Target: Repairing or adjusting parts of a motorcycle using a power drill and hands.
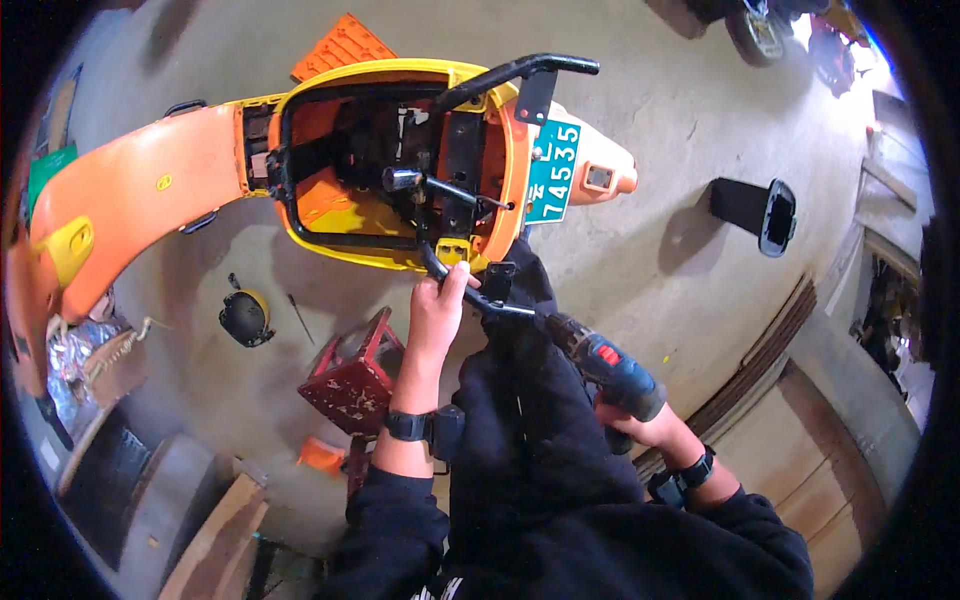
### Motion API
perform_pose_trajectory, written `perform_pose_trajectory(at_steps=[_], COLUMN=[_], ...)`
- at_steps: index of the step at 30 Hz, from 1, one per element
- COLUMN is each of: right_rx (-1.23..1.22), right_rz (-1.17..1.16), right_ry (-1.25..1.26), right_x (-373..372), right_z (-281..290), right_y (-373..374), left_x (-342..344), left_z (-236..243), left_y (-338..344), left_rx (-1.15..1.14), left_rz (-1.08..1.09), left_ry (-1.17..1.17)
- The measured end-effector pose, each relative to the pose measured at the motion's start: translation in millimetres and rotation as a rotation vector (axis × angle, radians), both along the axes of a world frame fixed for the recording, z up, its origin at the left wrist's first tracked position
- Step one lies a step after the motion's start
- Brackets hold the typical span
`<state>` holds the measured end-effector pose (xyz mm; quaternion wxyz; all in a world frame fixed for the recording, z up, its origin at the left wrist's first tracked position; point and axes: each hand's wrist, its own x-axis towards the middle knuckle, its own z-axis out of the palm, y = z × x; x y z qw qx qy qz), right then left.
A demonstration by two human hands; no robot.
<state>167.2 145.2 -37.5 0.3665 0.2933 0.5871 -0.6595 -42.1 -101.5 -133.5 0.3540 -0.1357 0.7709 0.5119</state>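
My right hand (632, 425) is wrapped round the grip of a blue-and-black cordless drill (620, 375). The drill's bit reaches up and left to a silver tip close to the lower end of a curved black tube (470, 292); I cannot tell whether it touches. On that tube my left hand (440, 312) is closed, thumb uppermost. The tube runs out of an orange and yellow scooter body (510, 150), whose middle is open over dark inner parts. A silver-ended cylinder (402, 180) stands in that opening. A green licence plate (556, 170) is fixed to the scooter's tail.
A red, worn stool (350, 385) stands left of my left forearm. On the floor lie a yellow-and-black part (246, 315), a thin rod (300, 318), an orange ridged panel (342, 48) and a black plastic part (760, 212). Planks (215, 535) lean at lower left.
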Motion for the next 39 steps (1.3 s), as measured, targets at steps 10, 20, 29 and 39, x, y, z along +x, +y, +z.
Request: perform_pose_trajectory(at_steps=[10, 20, 29, 39], right_rx=[0.002, -0.056, -0.026, -0.025], right_rz=[0.042, -0.006, 0.094, -0.049], right_ry=[0.063, -0.153, -0.055, -0.087], right_x=[52.9, 90.6, 62.2, 48.3], right_z=[19.8, -6.2, -11.7, -18.7], right_y=[-4.9, 34.7, 106.8, 155.4], left_x=[13.6, 21.3, 36.2, -12.7], left_z=[-10.8, -10.3, 27.2, 22.3], left_y=[0.1, 14.8, 44.1, 135.6], left_rx=[0.016, -0.106, -0.774, -0.945], left_rz=[0.137, 0.212, 0.285, -0.222], left_ry=[0.145, 0.142, 0.563, 0.623])
